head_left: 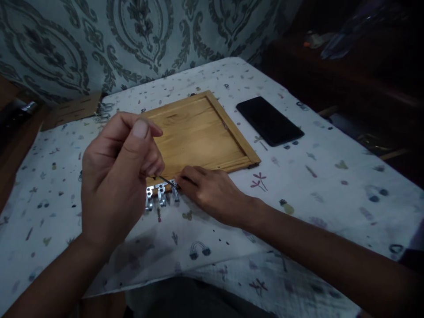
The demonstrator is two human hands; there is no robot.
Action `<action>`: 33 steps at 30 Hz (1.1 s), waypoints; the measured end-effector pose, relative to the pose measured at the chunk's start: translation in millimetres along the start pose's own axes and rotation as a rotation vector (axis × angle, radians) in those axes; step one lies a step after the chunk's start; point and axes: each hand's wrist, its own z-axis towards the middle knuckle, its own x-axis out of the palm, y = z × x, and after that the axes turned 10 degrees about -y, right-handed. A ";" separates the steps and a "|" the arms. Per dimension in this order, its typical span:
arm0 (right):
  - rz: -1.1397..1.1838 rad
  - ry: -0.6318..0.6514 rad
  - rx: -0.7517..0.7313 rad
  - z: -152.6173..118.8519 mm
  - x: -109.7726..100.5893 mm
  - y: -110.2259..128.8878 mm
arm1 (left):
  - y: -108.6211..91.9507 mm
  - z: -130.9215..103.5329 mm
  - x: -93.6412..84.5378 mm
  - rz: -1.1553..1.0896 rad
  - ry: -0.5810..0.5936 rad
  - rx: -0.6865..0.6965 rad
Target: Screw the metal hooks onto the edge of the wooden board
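A wooden board (195,132) with a raised frame lies flat on the table. Along its near edge runs a metal hook rail (161,190) with several silver hooks hanging down. My left hand (121,165) is closed in a fist, thumb over the index finger, on a screwdriver (167,181). Only its thin dark shaft shows, with the tip at the rail; its handle is hidden in the fist. My right hand (210,190) rests at the board's near edge, bent fingertips closed on the right end of the rail. Part of the rail is behind my left hand.
A black smartphone (270,120) lies right of the board. Behind on the left, brown cardboard (73,110) lies beside more metal hooks (104,111). A patterned cloth (232,256) covers the table, against a patterned curtain or wall (142,35). Dark furniture stands at the right.
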 end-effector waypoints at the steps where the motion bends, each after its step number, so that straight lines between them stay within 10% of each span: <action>1: 0.008 0.003 0.002 0.1 0.2 -0.3 | -1.0 -0.6 -0.5 0.021 0.001 -0.007; 33: 0.036 0.088 0.021 4.9 -4.0 -0.3 | -10.1 -10.1 -4.5 0.084 -0.086 -0.067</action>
